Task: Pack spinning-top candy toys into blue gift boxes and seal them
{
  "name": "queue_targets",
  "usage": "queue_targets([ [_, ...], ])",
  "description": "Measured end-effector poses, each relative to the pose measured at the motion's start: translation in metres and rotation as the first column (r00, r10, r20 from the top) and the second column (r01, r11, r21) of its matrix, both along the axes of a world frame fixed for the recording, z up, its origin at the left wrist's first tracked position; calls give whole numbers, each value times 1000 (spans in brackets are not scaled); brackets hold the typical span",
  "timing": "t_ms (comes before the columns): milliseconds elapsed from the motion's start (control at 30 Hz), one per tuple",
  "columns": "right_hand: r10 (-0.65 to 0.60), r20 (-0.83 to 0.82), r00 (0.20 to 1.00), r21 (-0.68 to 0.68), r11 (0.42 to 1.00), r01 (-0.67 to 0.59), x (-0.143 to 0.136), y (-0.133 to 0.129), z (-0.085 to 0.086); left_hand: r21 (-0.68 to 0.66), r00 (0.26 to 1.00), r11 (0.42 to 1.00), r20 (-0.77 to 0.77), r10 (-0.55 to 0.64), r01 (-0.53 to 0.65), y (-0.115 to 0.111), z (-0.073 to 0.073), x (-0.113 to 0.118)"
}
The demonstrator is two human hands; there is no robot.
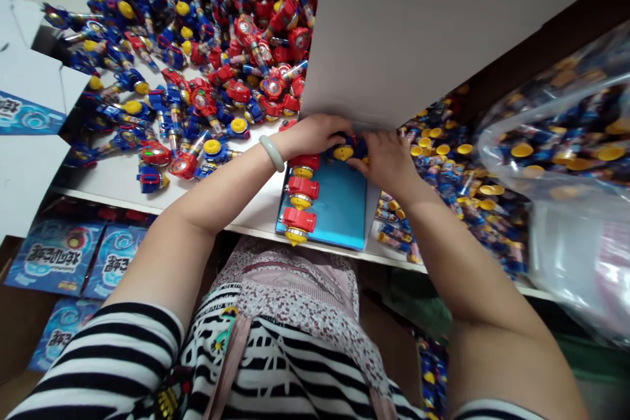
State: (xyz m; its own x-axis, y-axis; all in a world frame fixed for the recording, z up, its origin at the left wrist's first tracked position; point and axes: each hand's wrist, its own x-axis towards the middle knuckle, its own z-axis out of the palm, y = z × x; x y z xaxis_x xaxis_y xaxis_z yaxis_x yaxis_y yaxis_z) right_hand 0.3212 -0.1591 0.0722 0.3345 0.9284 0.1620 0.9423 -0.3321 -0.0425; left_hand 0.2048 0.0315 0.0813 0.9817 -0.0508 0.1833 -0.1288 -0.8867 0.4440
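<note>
A blue box [339,210] with a blue inside lies in front of me, its large pale flap [394,33] raised behind it. Down its left side runs a column of red spinning-top toys [302,188] with yellow tips. At the box's far end, my left hand [322,134] has its fingers curled at a blue spinning-top toy [343,152] with a yellow tip. My right hand [390,161] closes on the same toy from the right, thumb below it. Fingers and flap partly hide the toy.
A big pile of loose red and blue toys [211,52] covers the table to the left. Small yellow-capped tubes [457,170] are heaped on the right, beside a clear plastic bag [566,144] holding more. An open carton [29,105] stands far left; printed blue boxes [59,256] sit below the table edge.
</note>
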Motion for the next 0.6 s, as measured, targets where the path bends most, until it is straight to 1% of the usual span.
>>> queue_targets([
  [100, -48, 56, 997, 50, 998, 45, 6, 3, -9, 8, 1000, 1000, -27, 0, 1, -8, 9, 2],
  [167, -34, 32, 999, 69, 997, 32, 16, 5, -14, 11, 999, 1000, -37, -14, 15, -11, 16, 1],
  [200, -11, 3, 1000, 89, 996, 11, 22, 4, -15, 9, 1000, 1000, -12, -7, 7, -8, 20, -2],
  [233, 20, -33, 999, 123, 992, -16, 26, 3, -15, 6, 999, 1000, 37, 21, -21, -2, 22, -8],
  [267, 56, -70, 996, 171, 984, -43, 28, -1, -14, 4, 991, 997, 101, 83, -83, 8, 23, -17],
  [300, 89, -106, 990, 232, 971, -63, 28, -6, -10, 2, 969, 983, 164, 183, -186, 22, 22, -29],
  [333, 112, -139, 984, 297, 953, -66, 26, -13, -5, 6, 932, 951, 202, 302, -309, 38, 19, -43],
  [367, 118, -168, 979, 364, 930, -49, 21, -20, 1, 26, 889, 905, 200, 412, -425, 56, 13, -60],
  [400, 109, -194, 975, 428, 903, -16, 13, -26, 8, 64, 845, 849, 161, 509, -524, 74, 6, -76],
  [433, 96, -218, 971, 486, 873, 23, 3, -31, 16, 129, 820, 810, 80, 566, -572, 90, -3, -91],
  [467, 92, -241, 966, 535, 843, 53, -10, -33, 24, 203, 799, 785, -16, 601, -586, 103, -13, -104],
  [500, 113, -259, 959, 570, 820, 57, -24, -33, 31, 277, 780, 772, -107, 617, -573, 112, -23, -114],
  [533, 164, -269, 949, 591, 806, 28, -38, -29, 38, 343, 760, 763, -176, 625, -548, 119, -32, -120],
  [600, 323, -272, 906, 606, 789, -99, -66, -13, 48, 427, 737, 739, -212, 642, -521, 123, -47, -123],
])
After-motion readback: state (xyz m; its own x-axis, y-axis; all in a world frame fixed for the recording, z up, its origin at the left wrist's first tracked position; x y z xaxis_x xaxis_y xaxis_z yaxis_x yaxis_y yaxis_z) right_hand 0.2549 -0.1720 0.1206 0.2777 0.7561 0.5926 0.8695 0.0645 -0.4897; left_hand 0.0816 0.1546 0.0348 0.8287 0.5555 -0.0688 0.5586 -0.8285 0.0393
